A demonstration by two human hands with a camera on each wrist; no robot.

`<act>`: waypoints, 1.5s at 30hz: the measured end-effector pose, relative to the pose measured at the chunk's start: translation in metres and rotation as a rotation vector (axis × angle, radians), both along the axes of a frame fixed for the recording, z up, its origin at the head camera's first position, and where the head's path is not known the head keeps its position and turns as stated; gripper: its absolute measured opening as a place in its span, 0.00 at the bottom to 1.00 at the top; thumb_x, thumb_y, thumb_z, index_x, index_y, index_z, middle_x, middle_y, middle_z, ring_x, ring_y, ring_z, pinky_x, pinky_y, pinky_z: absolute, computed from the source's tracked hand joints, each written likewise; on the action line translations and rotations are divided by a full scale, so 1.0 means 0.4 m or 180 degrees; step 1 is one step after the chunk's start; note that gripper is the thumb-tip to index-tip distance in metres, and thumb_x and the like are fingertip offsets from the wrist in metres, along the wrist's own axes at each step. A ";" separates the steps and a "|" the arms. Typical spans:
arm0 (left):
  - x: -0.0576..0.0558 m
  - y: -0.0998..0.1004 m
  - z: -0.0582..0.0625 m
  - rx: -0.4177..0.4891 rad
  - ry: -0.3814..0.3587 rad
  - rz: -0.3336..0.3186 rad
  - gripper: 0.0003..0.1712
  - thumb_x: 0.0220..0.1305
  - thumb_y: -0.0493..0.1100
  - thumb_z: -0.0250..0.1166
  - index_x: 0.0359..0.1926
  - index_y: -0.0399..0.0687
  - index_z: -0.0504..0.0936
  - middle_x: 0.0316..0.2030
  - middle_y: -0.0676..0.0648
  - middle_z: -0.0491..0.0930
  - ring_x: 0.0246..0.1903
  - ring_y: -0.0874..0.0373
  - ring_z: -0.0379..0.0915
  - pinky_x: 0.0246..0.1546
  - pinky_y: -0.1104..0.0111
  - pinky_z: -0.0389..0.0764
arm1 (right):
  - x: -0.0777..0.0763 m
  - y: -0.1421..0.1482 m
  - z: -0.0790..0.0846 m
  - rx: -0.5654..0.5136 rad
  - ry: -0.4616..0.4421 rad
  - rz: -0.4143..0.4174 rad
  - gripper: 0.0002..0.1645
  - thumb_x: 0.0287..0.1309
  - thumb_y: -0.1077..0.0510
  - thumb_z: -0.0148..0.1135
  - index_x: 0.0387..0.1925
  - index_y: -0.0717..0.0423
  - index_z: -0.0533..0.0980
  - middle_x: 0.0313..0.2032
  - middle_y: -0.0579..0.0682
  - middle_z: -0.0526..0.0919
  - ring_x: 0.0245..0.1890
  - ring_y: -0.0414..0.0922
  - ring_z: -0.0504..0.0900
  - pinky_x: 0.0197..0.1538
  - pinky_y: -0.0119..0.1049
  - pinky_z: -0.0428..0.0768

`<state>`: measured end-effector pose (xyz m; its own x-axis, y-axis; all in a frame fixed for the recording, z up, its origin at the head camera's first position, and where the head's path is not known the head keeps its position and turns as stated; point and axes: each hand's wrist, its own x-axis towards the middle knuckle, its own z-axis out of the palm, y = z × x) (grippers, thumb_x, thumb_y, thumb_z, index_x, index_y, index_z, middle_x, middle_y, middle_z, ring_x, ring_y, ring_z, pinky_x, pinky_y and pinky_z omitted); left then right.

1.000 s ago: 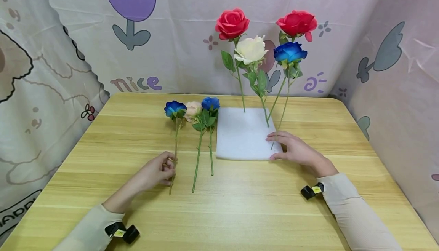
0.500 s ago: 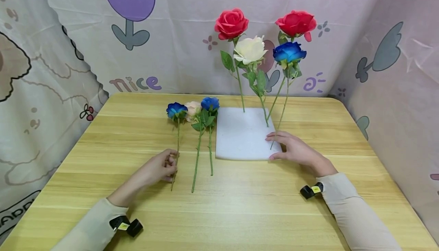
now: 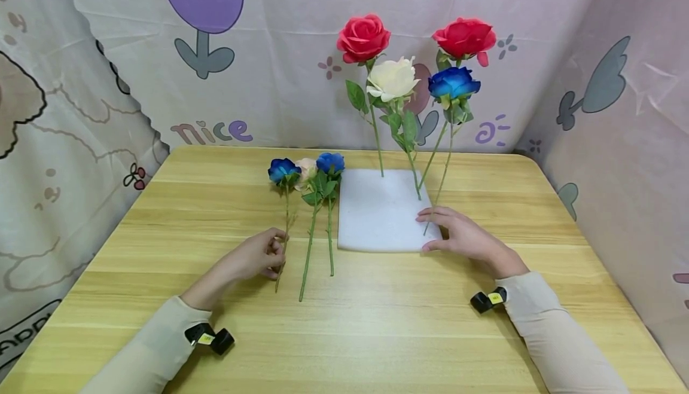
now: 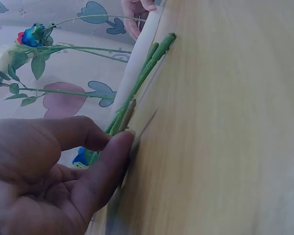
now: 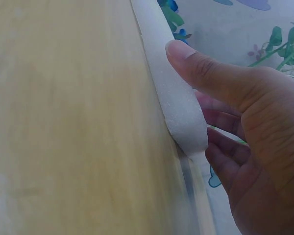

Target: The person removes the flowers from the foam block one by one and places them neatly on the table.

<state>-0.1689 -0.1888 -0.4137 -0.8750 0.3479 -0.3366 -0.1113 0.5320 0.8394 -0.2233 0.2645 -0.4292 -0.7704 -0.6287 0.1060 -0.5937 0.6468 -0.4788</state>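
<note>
My left hand [image 3: 259,256] pinches the lower stem of a blue rose [image 3: 283,171] between thumb and index finger. In the left wrist view, its brown stem end [image 4: 130,113] sticks out past the fingertips, close to the tabletop. Just right of it lie a pale pink rose [image 3: 306,173] and another blue rose [image 3: 330,162]. My right hand [image 3: 463,236] rests on the near right corner of a white foam board [image 3: 377,214], thumb at the near edge and fingers spread. The right wrist view shows its thumb on the board's edge [image 5: 179,115].
Two red roses [image 3: 363,37], a white rose [image 3: 394,79] and a blue rose [image 3: 454,82] stand upright in the foam board. The wooden table [image 3: 344,334] ends at a printed cloth backdrop [image 3: 290,83].
My left hand has moved right and slightly away from me, carrying the blue rose closer to the pink one. My right hand stays at the board's corner.
</note>
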 end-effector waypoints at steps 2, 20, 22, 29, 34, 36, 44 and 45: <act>-0.001 -0.002 -0.002 -0.0069 0.0065 -0.0047 0.28 0.67 0.30 0.58 0.65 0.28 0.61 0.37 0.41 0.73 0.29 0.54 0.76 0.31 0.62 0.85 | 0.000 0.001 0.000 -0.0002 -0.0006 -0.0007 0.41 0.49 0.40 0.73 0.61 0.57 0.75 0.62 0.53 0.72 0.65 0.56 0.67 0.66 0.55 0.65; -0.002 -0.020 -0.012 -0.0285 0.0310 -0.0085 0.37 0.67 0.35 0.62 0.69 0.28 0.54 0.33 0.43 0.76 0.25 0.53 0.77 0.26 0.64 0.85 | 0.002 -0.003 0.001 0.0010 -0.0012 -0.0007 0.41 0.49 0.41 0.73 0.61 0.57 0.75 0.63 0.54 0.72 0.65 0.56 0.66 0.66 0.55 0.65; -0.001 -0.017 -0.014 -0.0357 0.0371 -0.0060 0.38 0.67 0.38 0.63 0.69 0.28 0.54 0.32 0.44 0.77 0.24 0.54 0.77 0.25 0.64 0.84 | 0.003 -0.003 0.001 0.0009 -0.0017 -0.0011 0.41 0.49 0.41 0.74 0.61 0.58 0.75 0.63 0.54 0.72 0.65 0.57 0.66 0.66 0.55 0.65; 0.002 -0.011 -0.014 -0.0401 0.0441 -0.0010 0.37 0.65 0.36 0.64 0.68 0.28 0.55 0.29 0.45 0.77 0.22 0.54 0.76 0.22 0.64 0.84 | 0.004 -0.002 0.000 0.0022 -0.0029 -0.0043 0.41 0.49 0.41 0.74 0.61 0.57 0.75 0.63 0.54 0.72 0.65 0.57 0.66 0.66 0.56 0.65; 0.003 -0.015 -0.011 -0.0333 0.0377 -0.0050 0.36 0.65 0.32 0.63 0.68 0.29 0.56 0.31 0.44 0.76 0.24 0.54 0.75 0.22 0.64 0.84 | 0.004 -0.002 -0.001 0.0016 -0.0036 -0.0049 0.41 0.49 0.41 0.74 0.61 0.58 0.75 0.63 0.54 0.72 0.65 0.57 0.66 0.66 0.56 0.64; 0.003 -0.016 -0.009 -0.0314 0.0345 -0.0064 0.36 0.64 0.32 0.63 0.68 0.29 0.56 0.32 0.44 0.75 0.24 0.54 0.75 0.23 0.63 0.84 | 0.003 -0.001 0.000 0.0016 -0.0039 -0.0051 0.41 0.49 0.41 0.74 0.61 0.58 0.75 0.63 0.54 0.72 0.65 0.58 0.66 0.66 0.57 0.64; -0.001 -0.028 -0.004 -0.0321 0.0345 -0.0136 0.38 0.63 0.34 0.66 0.67 0.27 0.56 0.31 0.45 0.76 0.25 0.54 0.75 0.24 0.63 0.84 | 0.003 -0.002 0.000 0.0020 -0.0040 -0.0051 0.41 0.49 0.42 0.74 0.61 0.57 0.75 0.63 0.54 0.72 0.65 0.57 0.66 0.66 0.56 0.64; -0.001 -0.029 -0.003 -0.0326 0.0343 -0.0140 0.38 0.63 0.34 0.66 0.67 0.27 0.56 0.31 0.45 0.76 0.25 0.54 0.75 0.24 0.63 0.84 | 0.004 -0.002 0.000 0.0019 -0.0039 -0.0051 0.41 0.48 0.42 0.75 0.61 0.57 0.75 0.63 0.54 0.72 0.65 0.57 0.66 0.66 0.56 0.64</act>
<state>-0.1694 -0.2005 -0.4151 -0.8926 0.3555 -0.2772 0.0019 0.6178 0.7863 -0.2219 0.2635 -0.4292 -0.7815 -0.6169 0.0929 -0.5775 0.6589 -0.4820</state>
